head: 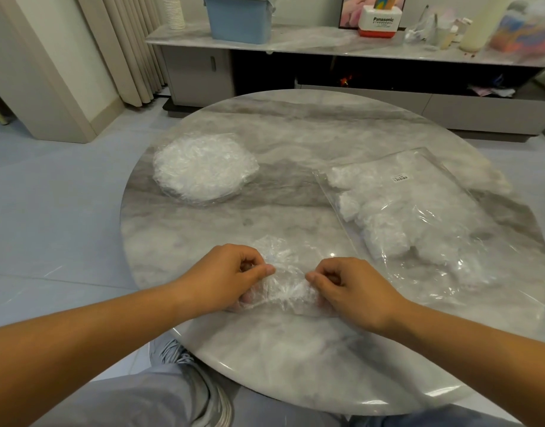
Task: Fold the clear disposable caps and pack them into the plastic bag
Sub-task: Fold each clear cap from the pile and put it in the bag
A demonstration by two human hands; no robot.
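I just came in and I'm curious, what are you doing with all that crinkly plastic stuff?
A person is folding a clear cap at the near edge of the round table, with the left hand and right hand each pinching a side. A pile of unfolded caps waits on the left. The plastic bag on the right already holds folded ones.

open tabletop (295, 127) between cap stack (203, 167) and plastic bag (419, 211), far edge unobstructed

A cap (280, 272) is being held between both hands at the table's (295, 365) near edge; the stack (203, 167) is lying behind-left, the bag (419, 217) right.
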